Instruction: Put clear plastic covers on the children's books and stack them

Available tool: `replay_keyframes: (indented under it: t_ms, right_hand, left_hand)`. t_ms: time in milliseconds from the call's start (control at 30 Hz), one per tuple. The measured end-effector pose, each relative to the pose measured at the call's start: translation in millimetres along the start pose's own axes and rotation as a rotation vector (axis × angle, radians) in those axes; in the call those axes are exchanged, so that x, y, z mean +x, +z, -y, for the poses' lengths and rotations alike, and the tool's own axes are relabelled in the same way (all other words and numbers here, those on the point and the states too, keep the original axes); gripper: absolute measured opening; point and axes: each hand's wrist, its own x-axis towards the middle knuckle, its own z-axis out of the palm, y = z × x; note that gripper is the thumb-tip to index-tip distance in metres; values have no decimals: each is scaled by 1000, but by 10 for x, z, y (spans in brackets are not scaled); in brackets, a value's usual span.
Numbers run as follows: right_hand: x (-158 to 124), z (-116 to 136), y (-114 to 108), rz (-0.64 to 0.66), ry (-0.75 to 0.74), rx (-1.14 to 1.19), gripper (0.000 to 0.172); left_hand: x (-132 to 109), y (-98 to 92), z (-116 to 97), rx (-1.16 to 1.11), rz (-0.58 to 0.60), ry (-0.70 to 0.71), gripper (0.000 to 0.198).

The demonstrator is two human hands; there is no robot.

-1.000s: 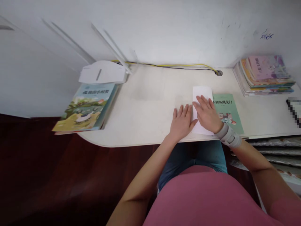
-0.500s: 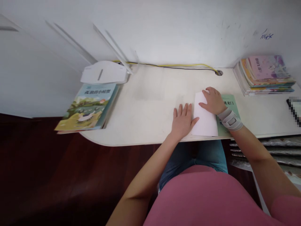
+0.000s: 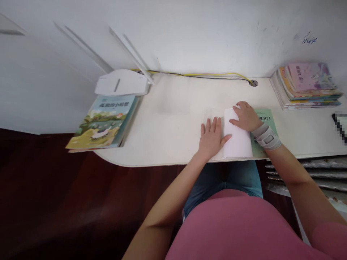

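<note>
Resting flat on the desk (image 3: 173, 119), the left hand (image 3: 210, 139) has its fingers spread open, the thumb touching the left edge of a white folded paper (image 3: 238, 139). That paper lies near the desk's near edge, its right side overlapping a green book (image 3: 267, 117). The right hand (image 3: 245, 116), a grey wrist brace (image 3: 266, 137) behind it, sits on the far end of the paper with fingers curled loosely and pressed down on it, gripping nothing. At the far left of the desk a picture book (image 3: 104, 121) lies just near a white lamp base (image 3: 121, 82). A stack of books (image 3: 307, 85) sits at the far right corner, and a yellow cable (image 3: 206, 75) runs along the wall.
</note>
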Motion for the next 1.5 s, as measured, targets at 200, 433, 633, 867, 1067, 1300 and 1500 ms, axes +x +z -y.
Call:
replay_keyframes:
  t_ms: [200,433,633,867,1067,1300,1500]
  right_hand:
    - [0,-10,-6,0,-26,-8,49]
    - [0,59,9,14,1,-3,51]
    - [-17,150,49,7,83,-21,56]
    - [-27,309,97,-51,97,22,46]
    - [-75,-4,189,-120,72,252,56]
    - [-285,-324,244,-132,-42,414,69]
    - [-306,-238,312,-129,-9,357,67]
  left_hand:
    - [4,-17,-13,-3,13,-5,85]
    - [0,-22,-8,-16,12,5,84]
    - [-8,5,15,-15,8,18,81]
    - [-21,12,15,41,22,49,75]
    - [-48,-27,23,4,8,67,68]
    - [-73,-182,-134,55,-24,190,70]
    - [-84,-109,-286,28,102,231,91]
